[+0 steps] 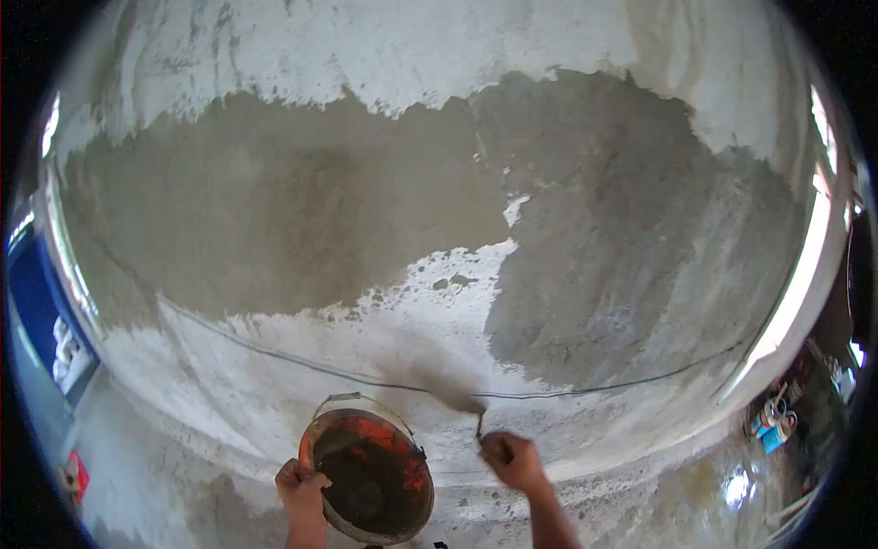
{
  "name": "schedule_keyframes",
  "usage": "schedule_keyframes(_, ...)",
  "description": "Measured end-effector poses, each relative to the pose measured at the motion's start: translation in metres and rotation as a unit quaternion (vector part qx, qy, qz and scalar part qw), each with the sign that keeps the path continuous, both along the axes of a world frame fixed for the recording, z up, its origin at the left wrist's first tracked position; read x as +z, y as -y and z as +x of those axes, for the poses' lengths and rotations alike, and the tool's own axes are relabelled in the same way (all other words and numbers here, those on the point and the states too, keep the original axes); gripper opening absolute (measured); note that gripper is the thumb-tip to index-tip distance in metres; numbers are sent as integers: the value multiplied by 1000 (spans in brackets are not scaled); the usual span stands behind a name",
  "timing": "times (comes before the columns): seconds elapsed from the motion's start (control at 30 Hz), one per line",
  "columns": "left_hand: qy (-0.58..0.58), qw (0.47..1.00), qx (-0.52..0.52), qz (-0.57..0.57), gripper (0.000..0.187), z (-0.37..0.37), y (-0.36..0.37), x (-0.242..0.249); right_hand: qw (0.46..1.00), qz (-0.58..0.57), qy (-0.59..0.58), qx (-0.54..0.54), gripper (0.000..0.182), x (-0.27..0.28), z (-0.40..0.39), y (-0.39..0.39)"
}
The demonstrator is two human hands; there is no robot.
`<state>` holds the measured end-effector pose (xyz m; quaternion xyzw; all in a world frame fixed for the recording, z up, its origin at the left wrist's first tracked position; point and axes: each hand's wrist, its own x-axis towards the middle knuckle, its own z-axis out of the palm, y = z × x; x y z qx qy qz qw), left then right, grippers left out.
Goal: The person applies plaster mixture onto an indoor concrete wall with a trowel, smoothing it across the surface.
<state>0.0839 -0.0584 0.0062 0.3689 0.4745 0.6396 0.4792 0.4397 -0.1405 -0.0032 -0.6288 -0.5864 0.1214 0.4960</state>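
At the bottom centre, my left hand [302,492] grips the left rim of a red-orange bucket [419,476], tilted so that its dark, mortar-smeared inside shows. The bucket's wire handle stands up above the rim. To the right of the bucket, my right hand [514,460] is closed around the handle of a trowel [448,389], whose blade is blurred by motion in front of the wall. Wet grey plaster [320,201] covers a broad band of the white wall [393,46], with a bare white patch below its middle.
A thin dark cable [585,392] runs across the lower wall. Blue-labelled cans [776,432] stand on the floor at the right. A blue panel [37,288] is at the far left, with a red item [79,476] lower down. The floor [640,499] looks wet.
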Motion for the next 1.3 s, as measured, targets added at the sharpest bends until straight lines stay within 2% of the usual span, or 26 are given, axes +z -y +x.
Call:
schedule_keyframes(0.07, -96, 995, 5, -28, 29, 6, 3, -4, 995, -2, 94, -18, 31, -26, -12, 13)
schedule_keyframes(0.17, -157, 986, 16, -53, 27, 16, 9, -7, 978, -61, 200, -22, 37, -53, -13, 19)
schedule_keyframes(0.2, -192, 979, 32, -58, 26, 14, 11, -15, 979, -79, 187, 4, 36, -64, -9, 20)
schedule_keyframes(0.23, -200, 978, -18, -49, 25, 12, 14, -3, 974, -123, 187, 18, 36, -58, -9, 22)
schedule_keyframes(0.27, -217, 974, -20, -58, 27, 17, 18, 9, 963, -139, 228, 34, 36, -58, -6, 23)
schedule_keyframes(0.33, -248, 967, -17, -64, 29, 15, 19, 5, 954, -129, 264, 55, 36, -35, -11, 24)
schedule_keyframes(0.4, -275, 959, -20, -70, 30, 12, 20, 2, 931, -71, 345, 94, 32, -24, -11, 21)
schedule_keyframes(0.47, -169, 983, -62, -36, 32, 13, 17, -1, 916, -35, 386, 105, 23, -13, -17, 14)
schedule_keyframes(0.5, -170, 983, -63, -43, 32, 15, 18, 1, 906, -23, 409, 107, 19, -8, -21, 8)
schedule_keyframes(0.63, -232, 970, -76, 8, 33, 18, 21, 1, 875, 9, 466, 127, 19, -2, -32, -10)
schedule_keyframes(0.73, -257, 963, -79, 29, 33, 17, 13, -7, 847, 56, 504, 161, 21, -21, -53, -24)
schedule_keyframes(0.9, -268, 957, -91, 60, 35, 11, -2, -2, 841, 46, 513, 162, 28, -35, -92, -33)
schedule_keyframes(0.97, -236, 964, -112, 50, 34, 9, -7, -4, 886, 27, 417, 201, 33, -39, -104, -35)
schedule_keyframes(1.0, -237, 963, -115, 50, 34, 7, -11, -5, 887, 26, 416, 198, 33, -38, -110, -35)
schedule_keyframes(1.07, -224, 967, -121, 28, 34, 1, -22, -10, 914, -33, 341, 218, 34, -36, -122, -37)
schedule_keyframes(1.1, -227, 965, -125, 30, 34, -4, -27, -12, 916, -33, 338, 213, 34, -33, -127, -37)
schedule_keyframes(1.17, -203, 971, -128, -9, 34, -14, -34, -18, 945, -141, 221, 196, 35, -26, -132, -38)
schedule_keyframes(1.3, -196, 973, -126, -7, 35, -41, -46, -17, 960, -174, 159, 149, 34, -31, -129, -31)
